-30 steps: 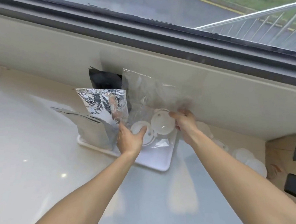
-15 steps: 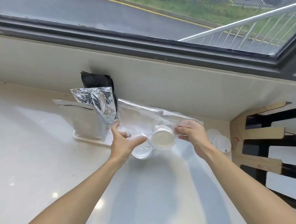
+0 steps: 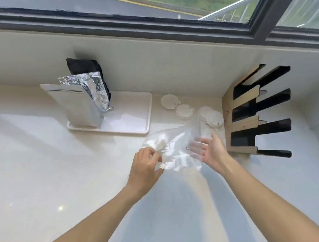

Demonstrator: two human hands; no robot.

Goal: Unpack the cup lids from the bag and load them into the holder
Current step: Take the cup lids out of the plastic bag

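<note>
A clear plastic bag [image 3: 174, 148] lies crumpled on the white counter between my hands. My left hand [image 3: 145, 166] grips its left edge with curled fingers, where a white lid [image 3: 160, 144] shows blurred through the plastic. My right hand [image 3: 212, 151] is spread, palm toward the bag, its fingertips behind the film. Several white cup lids [image 3: 185, 111] lie loose on the counter by the wall. The wooden holder [image 3: 251, 112] with black slots stands at the right, just beyond my right hand.
A white tray [image 3: 136, 127] sits at the back, carrying a silver foil pouch [image 3: 75, 107], a crinkled foil bag [image 3: 93, 88] and a black bag [image 3: 83, 66]. The wall and window sill rise behind. The counter's front edge runs near the bottom.
The bag has come off the tray toward me and to the right, and has gone flat. My right hand has let go of it and spread. The view has swung right, showing the whole holder.
</note>
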